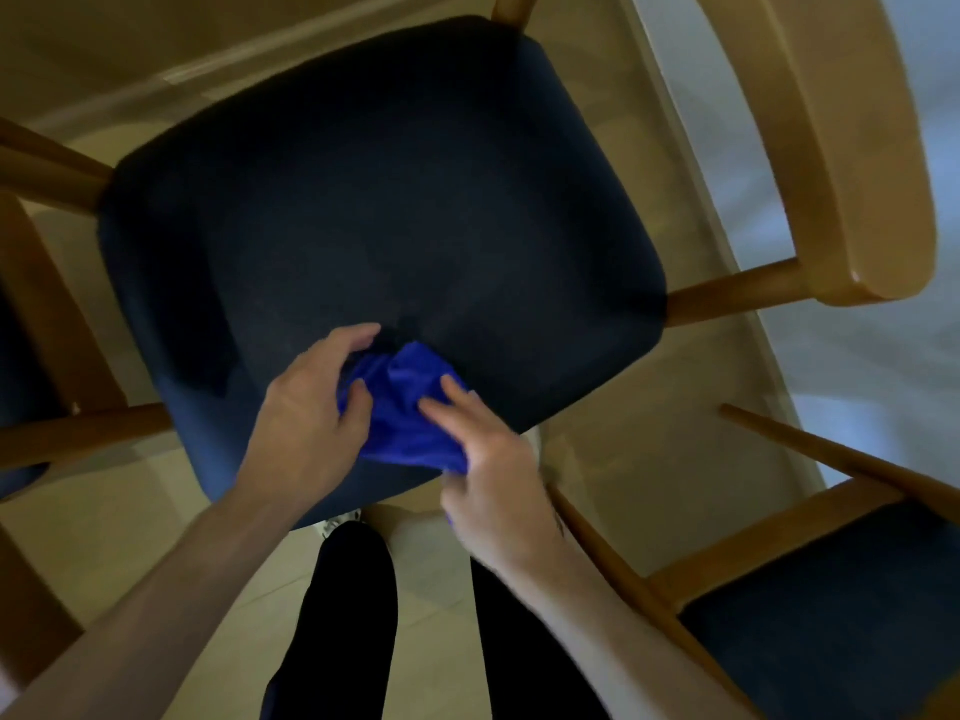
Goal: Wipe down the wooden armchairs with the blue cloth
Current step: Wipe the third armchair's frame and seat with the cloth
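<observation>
presently, item one: blue cloth [402, 407], bunched, held above the near edge of the dark seat cushion [379, 200] of the middle armchair [841, 148]; whether it touches the cushion cannot be told.

item two: left hand [306, 413], grip closed on the cloth's left side, thumb lying over the folds, fingers curled round the bundle.

item three: right hand [493, 480], somewhat blurred; grip on the cloth's lower right edge, with two fingers laid straight across the top of the fabric.

item four: second armchair [831, 615], lower right, dark seat, wooden frame, well apart from the hands. a third wooden frame [31, 304] shows at the left edge.

step in hand, judged: the cloth is being gathered or refolded between both hands before a wipe. to do it well, fold it into a flat pad with a clean face outward, settle it in one hand, and carry it to the wood, meaning armrest [852, 210], rails and legs, since the task names the wooden parts; long strokes along the grain, turning the pad as it soils.

containers: none in view; no bucket, bottle or basin, so whether the cloth is damp cannot be told.

also present: tiled floor [649, 449], the person's dark trouser legs [353, 615].
</observation>
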A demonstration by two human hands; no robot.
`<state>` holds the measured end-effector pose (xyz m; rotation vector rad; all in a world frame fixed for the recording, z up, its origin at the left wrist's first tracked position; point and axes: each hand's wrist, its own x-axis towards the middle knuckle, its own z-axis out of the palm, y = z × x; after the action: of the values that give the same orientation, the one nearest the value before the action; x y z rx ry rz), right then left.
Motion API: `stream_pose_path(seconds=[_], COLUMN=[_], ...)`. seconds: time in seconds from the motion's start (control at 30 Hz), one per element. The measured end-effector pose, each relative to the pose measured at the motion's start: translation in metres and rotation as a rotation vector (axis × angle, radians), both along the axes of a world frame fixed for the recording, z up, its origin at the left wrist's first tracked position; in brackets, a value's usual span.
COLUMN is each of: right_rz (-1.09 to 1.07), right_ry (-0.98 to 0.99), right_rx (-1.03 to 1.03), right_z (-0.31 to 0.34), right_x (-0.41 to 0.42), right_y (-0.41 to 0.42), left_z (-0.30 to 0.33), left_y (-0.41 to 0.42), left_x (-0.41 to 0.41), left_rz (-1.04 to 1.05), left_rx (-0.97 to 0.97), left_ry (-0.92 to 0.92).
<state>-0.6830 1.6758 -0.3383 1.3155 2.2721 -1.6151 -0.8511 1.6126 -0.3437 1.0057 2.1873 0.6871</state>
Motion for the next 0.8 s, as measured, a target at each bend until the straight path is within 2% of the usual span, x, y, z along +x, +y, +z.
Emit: stream_pose_path(seconds=[0.07, 0.1, 0.2, 0.27, 0.37, 0.53, 0.63, 0.7, 0.8], right_rz=[-0.236, -0.309, -0.362, -0.267, 0.049, 0.309, 0.374, 0.324, 0.069], right_ry=[0.044, 0.050, -0.029, -0.125, -0.258, -0.186, -0.070, -0.008, 0.046], right_rx=[-0.112, -0.092, 0.167, 0.328, 0.427, 0.357, 0.208, 0.073, -0.103], right_z=[0.010, 0.014, 0.012, 0.005, -0.012, -0.015, -0.007, 0.000, 0.016], right_x=[0.000, 0.001, 0.002, -0.004, -0.021, -0.032, -0.029, -0.028, -0.025], right_y=[0.037, 0.058, 0.114, 0.119, 0.063, -0.054, -0.077, -0.061, -0.010], left_z=[0.002, 0.002, 0.001, -0.001, -0.005, -0.003, 0.002, 0.009, 0.020], left_y=[-0.003, -0.005, -0.014, -0.021, -0.038, -0.067, -0.082, -0.088, -0.090], left_x=[-0.001, -0.002, -0.003, -0.003, 0.004, 0.023, 0.027, 0.030, 0.041], left_rz=[0.055, 0.080, 0.135, 0.179, 0.305, 0.416, 0.476, 0.510, 0.563], left_rx=[0.014, 0.016, -0.023, -0.061, -0.133, -0.164, -0.178, -0.148, -0.051], left_ry=[-0.014, -0.017, -0.025, -0.037, -0.056, -0.060, -0.027, -0.060, -0.163])
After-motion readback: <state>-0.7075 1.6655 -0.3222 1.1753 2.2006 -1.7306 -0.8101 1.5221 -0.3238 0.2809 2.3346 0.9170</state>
